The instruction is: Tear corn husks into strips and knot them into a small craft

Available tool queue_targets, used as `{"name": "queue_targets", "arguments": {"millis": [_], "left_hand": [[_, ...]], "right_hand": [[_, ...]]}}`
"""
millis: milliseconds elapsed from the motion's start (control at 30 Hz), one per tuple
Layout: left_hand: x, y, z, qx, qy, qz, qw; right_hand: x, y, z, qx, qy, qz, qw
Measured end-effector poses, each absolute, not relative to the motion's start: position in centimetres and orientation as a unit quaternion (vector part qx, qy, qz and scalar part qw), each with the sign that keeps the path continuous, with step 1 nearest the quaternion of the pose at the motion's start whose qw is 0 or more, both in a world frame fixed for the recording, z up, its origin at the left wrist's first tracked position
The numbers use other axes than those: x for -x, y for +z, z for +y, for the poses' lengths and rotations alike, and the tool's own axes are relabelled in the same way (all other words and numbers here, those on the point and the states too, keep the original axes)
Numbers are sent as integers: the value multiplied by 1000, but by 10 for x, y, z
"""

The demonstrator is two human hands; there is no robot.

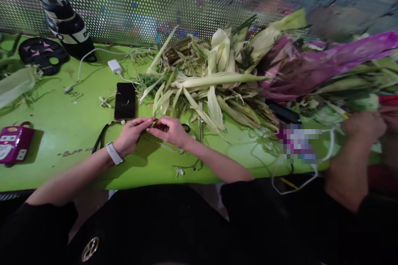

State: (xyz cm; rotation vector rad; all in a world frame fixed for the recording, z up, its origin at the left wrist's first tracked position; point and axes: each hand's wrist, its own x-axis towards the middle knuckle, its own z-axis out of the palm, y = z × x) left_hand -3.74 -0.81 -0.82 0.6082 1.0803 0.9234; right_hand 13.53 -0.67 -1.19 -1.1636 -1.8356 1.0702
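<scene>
My left hand [132, 136], with a pale watch band at its wrist, is closed in a pinch. Facing it, my right hand [170, 131] has curled fingers and a closed thumb and forefinger. The fingertips of both hands meet over the green table [77, 140]; whatever small thing they hold is too small to make out. Just beyond them lies a heap of pale corn husks [217, 80], some strips reaching close to my fingers. A dark phone [124, 100] lies flat behind my left hand. Thin pale strands lie on the table below my right hand.
A black bottle [70, 29] stands at the back left, near a black skull-shaped piece [43, 54]. A purple socket block [15, 144] sits at far left. Purple plastic [289, 66] covers husks at right. Another person's hand [362, 128] works there. White cables cross the table.
</scene>
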Motion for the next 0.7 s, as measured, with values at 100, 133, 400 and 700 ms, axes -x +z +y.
{"name": "queue_targets", "arguments": {"millis": [100, 133, 400, 700], "left_hand": [[37, -10, -8, -287, 430, 481, 708], [37, -10, -7, -291, 433, 479, 705], [41, -13, -8, -429, 443, 454, 643], [44, -8, -11, -802, 415, 369, 223]], "right_hand": [[-130, -16, -6, 443, 394, -716, 369], [-130, -17, -6, 434, 395, -715, 379], [-145, -7, 3, 417, 591, -559, 405], [-148, 9, -8, 387, 605, -596, 361]]}}
